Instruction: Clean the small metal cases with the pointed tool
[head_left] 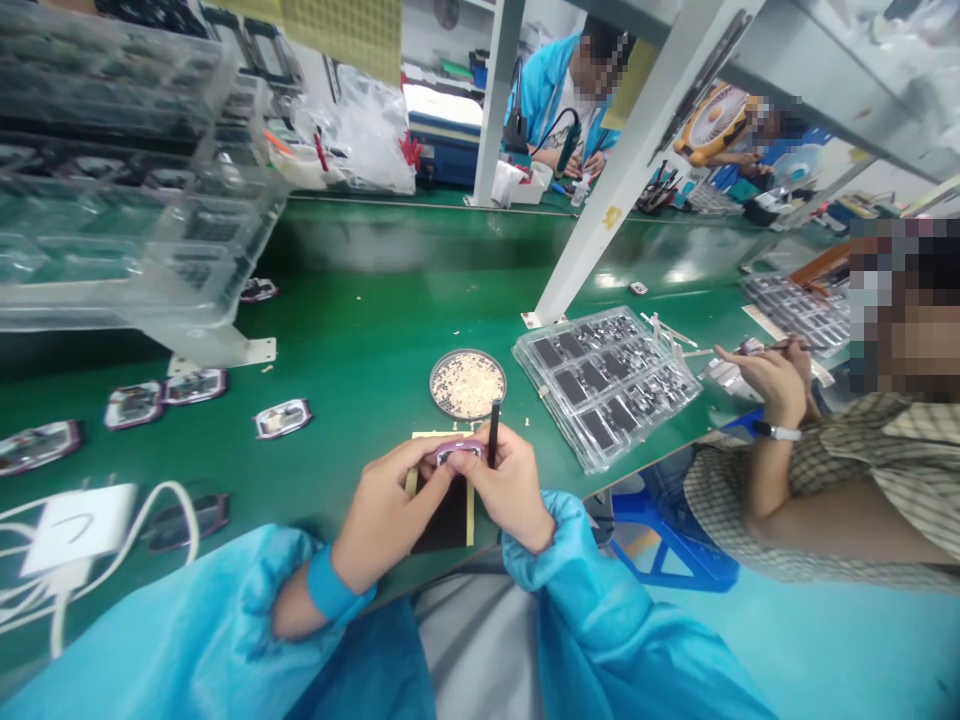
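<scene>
Between my two hands, over the bench edge, I hold a small purple-rimmed device housing [459, 451]. My left hand [390, 505] grips its left side, with the thumb on the near face. My right hand [514, 480] pinches the right side and also keeps a thin black pen-like tool [494, 432] upright between the fingers; its tip is hidden. Beneath the hands lies a dark mat [442, 522] with yellow edges. Just beyond them is a round dish [433, 391] filled with small pale pieces.
Stacked clear trays [529, 385] of screen parts stand to the right. Several purple-rimmed housings [282, 418] lie left, near a white charger [81, 535] with cables. Clear bins [187, 290] and a slanted white post [570, 255] rise behind. A co-worker [825, 470] sits close on the right.
</scene>
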